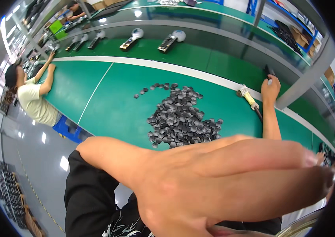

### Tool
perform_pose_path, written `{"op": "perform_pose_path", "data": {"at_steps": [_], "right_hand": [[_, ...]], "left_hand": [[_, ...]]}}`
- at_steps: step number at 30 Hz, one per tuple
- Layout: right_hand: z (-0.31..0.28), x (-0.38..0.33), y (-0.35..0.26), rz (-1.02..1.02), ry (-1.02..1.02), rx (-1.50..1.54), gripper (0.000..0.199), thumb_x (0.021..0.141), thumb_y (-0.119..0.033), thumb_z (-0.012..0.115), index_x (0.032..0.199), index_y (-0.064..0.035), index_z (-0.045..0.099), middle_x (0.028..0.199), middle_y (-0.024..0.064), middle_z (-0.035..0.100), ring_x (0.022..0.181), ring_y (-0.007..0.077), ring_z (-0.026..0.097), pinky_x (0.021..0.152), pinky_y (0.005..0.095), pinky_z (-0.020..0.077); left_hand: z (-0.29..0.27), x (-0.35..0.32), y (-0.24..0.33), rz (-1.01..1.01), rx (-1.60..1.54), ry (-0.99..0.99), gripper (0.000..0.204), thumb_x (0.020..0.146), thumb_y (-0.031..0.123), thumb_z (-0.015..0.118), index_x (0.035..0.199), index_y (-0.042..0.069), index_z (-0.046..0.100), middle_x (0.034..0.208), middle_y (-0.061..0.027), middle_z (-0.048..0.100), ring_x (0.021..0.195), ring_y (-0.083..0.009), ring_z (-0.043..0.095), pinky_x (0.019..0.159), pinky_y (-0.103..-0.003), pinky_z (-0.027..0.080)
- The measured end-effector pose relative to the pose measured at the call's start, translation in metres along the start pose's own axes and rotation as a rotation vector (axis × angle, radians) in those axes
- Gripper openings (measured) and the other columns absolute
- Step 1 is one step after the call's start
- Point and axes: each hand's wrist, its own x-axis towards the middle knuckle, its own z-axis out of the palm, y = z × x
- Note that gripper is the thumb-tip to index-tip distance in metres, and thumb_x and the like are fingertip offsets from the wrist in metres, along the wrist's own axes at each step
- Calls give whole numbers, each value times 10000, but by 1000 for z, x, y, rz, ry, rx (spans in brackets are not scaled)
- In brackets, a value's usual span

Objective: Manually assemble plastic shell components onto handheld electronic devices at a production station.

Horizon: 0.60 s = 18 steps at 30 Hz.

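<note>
Hand (R) [271,89] on blk part [269,72], L hand [222,179] outstretched, txt illegible

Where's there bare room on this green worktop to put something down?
Between the thin white line and the black pentagonal pieces; also between those pieces and the yellow-and-white tool. They crowd the middle; your left hand hides some near edge.
</note>
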Motion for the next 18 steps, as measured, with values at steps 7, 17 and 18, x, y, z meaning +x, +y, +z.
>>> {"op": "perform_pose_path", "data": {"at_steps": [7, 17, 18], "right_hand": [[8, 0, -7, -69, 15, 13, 222, 731, -38, 579, 939, -50, 655, 929, 126, 664, 889, 345, 601, 849, 415, 471], [-8, -12, -5, -25, 8, -11, 209, 738, 21, 548, 931, -26, 614, 956, 152, 637, 965, 360, 580, 903, 430, 467], [-7, -10, -5, -55, 48, -47, 209, 741, 20, 552, 934, -26, 616, 966, 153, 640, 970, 356, 582, 902, 429, 470]], "left_hand": [[-1, 19, 14, 137, 220, 20, 245, 948, 138, 580, 1189, 94, 576, 1118, -160, 648, 1098, -372, 590, 950, -501, 508], [-32, 45, 26, 396, 505, 6, 350, 919, 124, 600, 1261, 90, 532, 1181, -189, 622, 1148, -399, 566, 980, -505, 492], [-29, 48, 26, 418, 521, 0, 361, 916, 123, 602, 1268, 89, 527, 1188, -192, 619, 1153, -402, 564, 983, -505, 490]]}}
